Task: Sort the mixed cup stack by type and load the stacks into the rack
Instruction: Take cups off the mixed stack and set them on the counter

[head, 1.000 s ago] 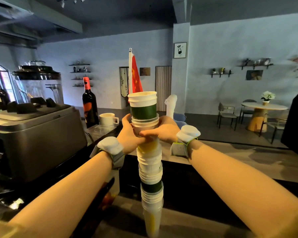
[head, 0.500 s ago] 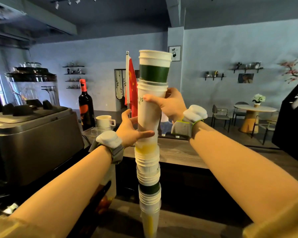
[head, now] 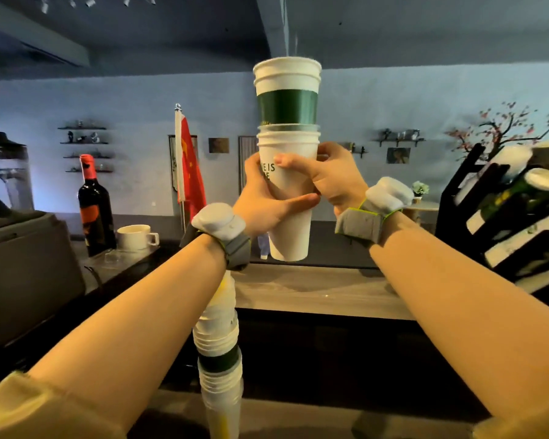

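Note:
I hold a short stack of paper cups (head: 288, 172) up at head height: green-banded cups on top, plain white printed cups nested below. My left hand (head: 263, 201) wraps the white cup from the left and my right hand (head: 333, 179) grips it from the right. The rest of the mixed cup stack (head: 219, 353) stands below on the near counter, white with a green band and yellow patches; its top is hidden behind my left wrist. The black cup rack (head: 504, 213) leans at the right edge and holds sleeves of cups.
A wine bottle (head: 94, 204) and a white mug (head: 137, 237) stand at the left on the bar counter (head: 314, 289). A grey coffee machine (head: 23, 274) fills the far left. A red flag (head: 189, 163) stands behind the counter.
The upper cups have come off the tall stack and risen. My left hand has left the lower stack and now grips the lifted cups. The view tilted up and right, showing the rack.

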Demonstrator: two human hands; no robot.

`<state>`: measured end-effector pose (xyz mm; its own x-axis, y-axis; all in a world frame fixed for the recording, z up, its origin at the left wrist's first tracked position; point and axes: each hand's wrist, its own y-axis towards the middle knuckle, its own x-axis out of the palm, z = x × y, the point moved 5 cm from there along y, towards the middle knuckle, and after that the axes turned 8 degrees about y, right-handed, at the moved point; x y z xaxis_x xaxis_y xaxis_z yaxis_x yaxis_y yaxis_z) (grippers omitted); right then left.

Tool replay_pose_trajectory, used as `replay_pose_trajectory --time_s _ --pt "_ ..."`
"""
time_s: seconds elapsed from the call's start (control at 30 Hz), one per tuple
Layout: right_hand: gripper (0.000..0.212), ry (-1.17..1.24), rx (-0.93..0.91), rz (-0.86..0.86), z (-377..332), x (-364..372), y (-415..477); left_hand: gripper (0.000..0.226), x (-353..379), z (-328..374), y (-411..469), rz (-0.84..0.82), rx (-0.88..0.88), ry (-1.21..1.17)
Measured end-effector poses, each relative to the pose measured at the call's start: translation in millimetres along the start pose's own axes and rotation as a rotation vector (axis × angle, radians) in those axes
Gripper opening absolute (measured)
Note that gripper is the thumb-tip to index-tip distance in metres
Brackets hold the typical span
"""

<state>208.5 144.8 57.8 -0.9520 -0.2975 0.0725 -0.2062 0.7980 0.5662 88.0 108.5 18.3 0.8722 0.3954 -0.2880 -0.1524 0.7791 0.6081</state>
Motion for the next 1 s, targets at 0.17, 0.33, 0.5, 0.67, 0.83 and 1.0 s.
replay_pose_trajectory --time_s 0.17,0.33,0.5,0.67,0.83,1.0 --pt "0.069 -0.089 0.099 0.024 47.1 -54.3 -18.5 0.099 59.6 -19.9 -14.2 -0.058 -0.035 -0.087" --pt "0.072 -0.109 0.237 -0.059 91.7 -92.8 -55.6 0.097 104.2 -62.6 -39.2 -0.048 -0.103 -0.136" --pt "0.073 -0.192 0.322 -0.175 140.1 -124.8 -89.7 0.106 141.1 -105.2 -81.3 -0.047 -0.175 -0.186" --pt "0.071 -0.133 0.408 -0.181 169.0 -159.8 -119.5 0.104 189.7 -138.3 -136.9 -0.143 -0.222 -0.137" --pt "0.054 -0.09 0.462 -0.245 205.8 -178.3 -142.3 0.11 218.5 -175.0 -179.5 -0.192 -0.321 -0.079" --pt "0.064 0.065 0.435 -0.063 208.7 -198.0 -134.5 0.114 220.1 -207.5 -204.3 -0.245 -0.396 0.038"
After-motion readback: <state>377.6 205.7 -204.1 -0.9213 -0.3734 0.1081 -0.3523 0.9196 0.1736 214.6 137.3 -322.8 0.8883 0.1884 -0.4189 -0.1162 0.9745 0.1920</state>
